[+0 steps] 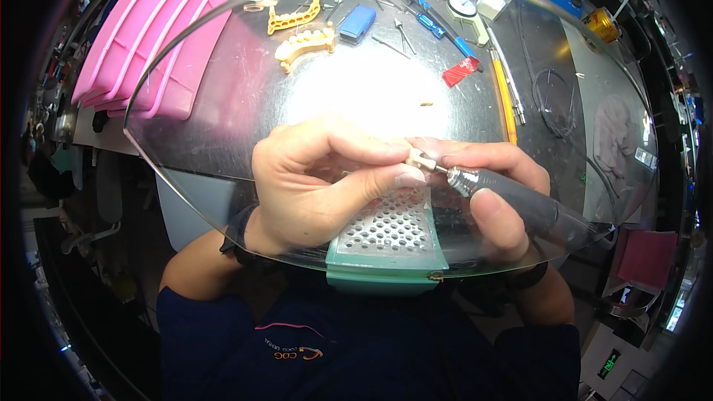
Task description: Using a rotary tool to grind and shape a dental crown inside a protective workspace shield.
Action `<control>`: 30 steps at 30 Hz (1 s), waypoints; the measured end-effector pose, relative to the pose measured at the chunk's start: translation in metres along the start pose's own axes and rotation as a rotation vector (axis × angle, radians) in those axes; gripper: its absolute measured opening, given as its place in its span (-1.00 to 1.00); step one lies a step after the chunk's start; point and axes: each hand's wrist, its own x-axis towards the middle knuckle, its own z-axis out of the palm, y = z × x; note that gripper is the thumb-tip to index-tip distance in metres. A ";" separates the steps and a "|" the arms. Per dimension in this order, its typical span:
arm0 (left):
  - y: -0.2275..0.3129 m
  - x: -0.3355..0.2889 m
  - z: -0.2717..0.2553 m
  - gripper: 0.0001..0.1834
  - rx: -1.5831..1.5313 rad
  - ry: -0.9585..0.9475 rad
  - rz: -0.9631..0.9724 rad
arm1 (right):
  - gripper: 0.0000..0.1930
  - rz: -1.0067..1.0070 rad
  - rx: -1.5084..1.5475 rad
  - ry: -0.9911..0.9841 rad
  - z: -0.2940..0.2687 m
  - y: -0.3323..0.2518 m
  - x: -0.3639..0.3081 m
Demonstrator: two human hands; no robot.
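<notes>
Between the thumb and fingertips of my left hand is a small cream dental piece, probably a crown. A dark handheld rotary tool with a ridged metal collar lies in my right hand, its thumb below and fingers above. The tool's thin bit reaches the right side of the cream piece. My fingertips meet around it and partly cover it. Beneath both hands sits a perforated metal plate in a green holder at the bench's front edge.
A clear shield with a curved rim spans the view above the hands. Beyond lie yellow dental models, a blue block, several burs, a dial gauge and a yellow pencil-like tool. Pink trays stand at left.
</notes>
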 end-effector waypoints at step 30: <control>0.000 0.000 -0.001 -0.80 0.090 -0.009 0.074 | -0.69 -0.006 0.053 0.009 0.000 0.004 0.001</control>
